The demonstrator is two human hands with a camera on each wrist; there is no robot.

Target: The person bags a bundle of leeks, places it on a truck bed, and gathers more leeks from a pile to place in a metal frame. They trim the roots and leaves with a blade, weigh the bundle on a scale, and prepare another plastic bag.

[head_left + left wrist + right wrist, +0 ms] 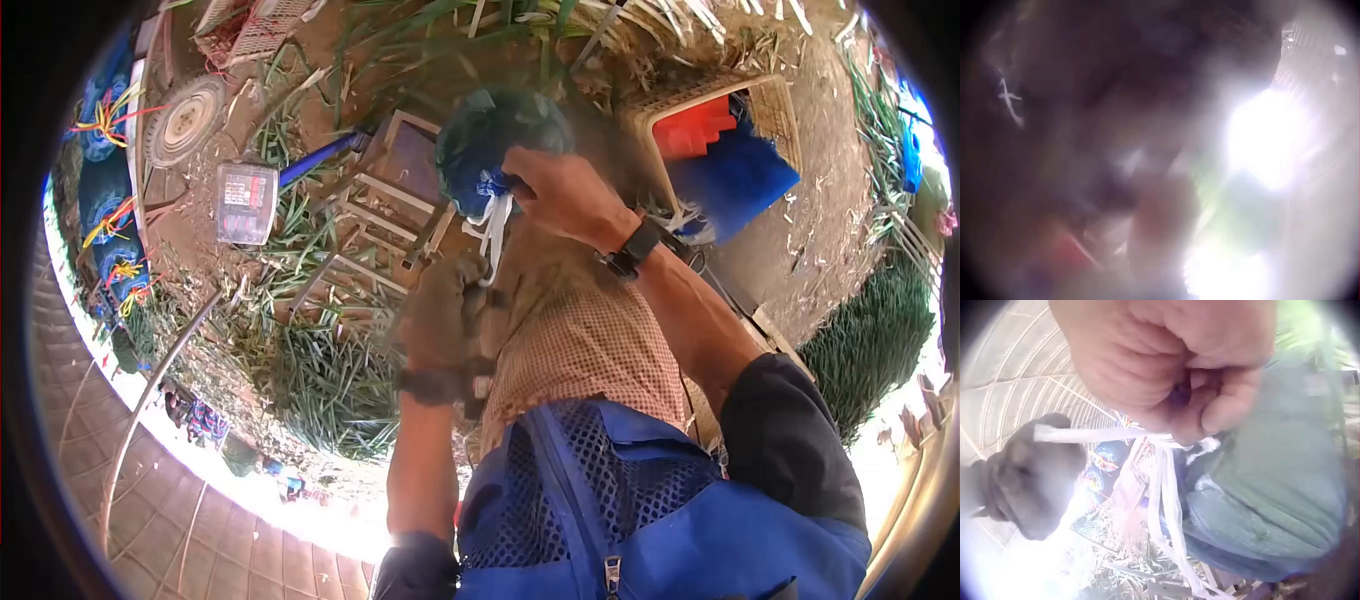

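Note:
A dark green bag (500, 125) stands upper centre in the head view, its gathered blue neck bound with white ribbon (490, 235). My bare right hand (570, 195) pinches at that neck, fingers curled; the right wrist view shows the hand (1179, 356) over the bag (1260, 500) with ribbon ends (1172, 519) hanging. My left hand (440, 310), in a dark glove, is curled round a ribbon end below and left of the bag. In the right wrist view a ribbon stretches from the gloved hand (1038, 475) to the knot. The left wrist view is blurred.
A wooden frame stool (385, 215) stands left of the bag, with a scale display (247, 203) further left. At right a beige crate (785, 110) holds red and blue bags (735, 180). Green leaf bundles (335, 385) lie on the ground at lower left and right.

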